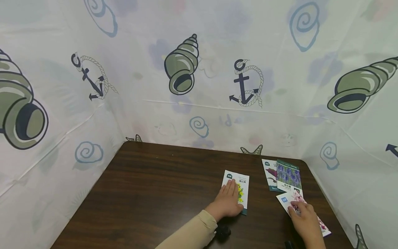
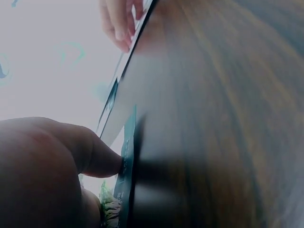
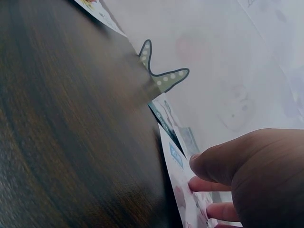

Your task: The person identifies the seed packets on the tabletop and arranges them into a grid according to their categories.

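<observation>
In the head view my left hand lies with straight fingers on a white seed packet with yellow flowers. In the left wrist view, the thumb rests by its dark green end band. To the right, my right hand touches a white seed packet with pink flowers, its fingers loosely bent on the printed face. That packet lies at a slant, overlapping the lower end of a packet with purple-blue flowers. Partly under this one is a packet with a dark purple picture.
The dark wood-grain table extends far to the left of the packets. White cloth walls printed with shells and anchors stand around its back and sides. A small black object sits below my left wrist near the front.
</observation>
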`<state>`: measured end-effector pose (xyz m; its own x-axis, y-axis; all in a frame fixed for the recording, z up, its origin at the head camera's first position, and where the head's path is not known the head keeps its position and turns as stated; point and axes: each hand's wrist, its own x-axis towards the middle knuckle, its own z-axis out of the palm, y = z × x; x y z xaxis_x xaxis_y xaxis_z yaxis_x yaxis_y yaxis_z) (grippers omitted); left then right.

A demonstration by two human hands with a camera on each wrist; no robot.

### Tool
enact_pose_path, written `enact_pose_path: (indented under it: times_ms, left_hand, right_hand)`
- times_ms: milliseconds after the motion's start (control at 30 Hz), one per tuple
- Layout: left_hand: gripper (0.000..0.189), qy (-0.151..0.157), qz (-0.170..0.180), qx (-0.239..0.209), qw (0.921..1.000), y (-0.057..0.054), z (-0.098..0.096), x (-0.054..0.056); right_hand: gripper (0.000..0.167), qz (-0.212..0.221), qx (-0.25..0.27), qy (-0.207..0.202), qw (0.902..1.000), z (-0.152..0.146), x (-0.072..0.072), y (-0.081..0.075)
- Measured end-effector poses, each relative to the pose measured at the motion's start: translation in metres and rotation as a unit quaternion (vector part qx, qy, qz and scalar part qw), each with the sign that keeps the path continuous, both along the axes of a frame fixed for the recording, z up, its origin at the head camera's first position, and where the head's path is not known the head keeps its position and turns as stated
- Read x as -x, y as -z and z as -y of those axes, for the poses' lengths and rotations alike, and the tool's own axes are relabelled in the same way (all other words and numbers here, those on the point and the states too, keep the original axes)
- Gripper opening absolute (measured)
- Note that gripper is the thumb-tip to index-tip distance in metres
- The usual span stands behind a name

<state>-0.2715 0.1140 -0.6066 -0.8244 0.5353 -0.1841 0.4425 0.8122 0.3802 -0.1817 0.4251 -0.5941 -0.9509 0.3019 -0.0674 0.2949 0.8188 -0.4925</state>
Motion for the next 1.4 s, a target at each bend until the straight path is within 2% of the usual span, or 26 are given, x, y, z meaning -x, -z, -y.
enact_pose_path:
  times_ms: [100, 233, 367, 400, 467, 500, 600, 667, 833, 1200, 1400]
  left_hand:
    - [0.089, -0.007, -0.001, -0.01, 0.9999, 0.004, 0.004, 0.005]
    - [0.087, -0.017, -0.008, -0.019, 0.9997, -0.001, 0.012, 0.007]
    - [0.087, -0.024, -0.01, -0.025, 0.9993, 0.004, 0.017, 0.013]
    - [0.087, -0.026, -0.007, -0.025, 0.9993, 0.002, 0.018, 0.013]
    - [0.087, -0.028, -0.009, -0.03, 0.9991, 0.006, 0.02, 0.017]
    - [0.087, -0.029, -0.007, -0.033, 0.999, 0.004, 0.021, 0.018]
    - [0.088, -0.033, -0.006, -0.03, 0.999, 0.007, 0.025, 0.023]
    - [0.089, -0.036, -0.009, -0.026, 0.999, 0.013, 0.028, 0.03]
    - [0.09, -0.044, -0.007, -0.032, 0.9985, 0.019, 0.037, 0.045]
    - [0.09, -0.053, -0.002, -0.04, 0.9978, 0.022, 0.063, 0.064]
    - [0.089, -0.06, -0.008, -0.035, 0.9975, 0.024, 0.076, 0.074]
  right_hand:
    - [0.049, 0.004, 0.003, 0.002, 1.0, 0.0, 0.0, -0.001]
    - [0.049, 0.006, 0.003, 0.002, 1.0, 0.001, -0.001, -0.002]
    - [0.049, 0.006, 0.002, 0.004, 1.0, 0.002, -0.002, -0.003]
    - [0.049, 0.005, 0.001, 0.003, 1.0, 0.002, -0.002, -0.003]
    - [0.05, 0.003, 0.004, 0.003, 1.0, 0.002, -0.002, -0.004]
    - [0.049, 0.004, 0.006, 0.004, 1.0, 0.002, -0.002, -0.004]
    - [0.05, 0.005, 0.008, 0.001, 1.0, 0.001, -0.002, -0.004]
    - [0.05, 0.009, 0.011, 0.002, 0.9999, 0.001, -0.001, -0.004]
    - [0.051, 0.006, 0.01, 0.001, 0.9999, 0.0, 0.0, -0.005]
    - [0.051, 0.001, 0.011, -0.006, 0.9999, -0.002, 0.001, 0.005]
    - [0.051, -0.001, 0.017, -0.006, 0.9998, -0.001, 0.001, 0.004]
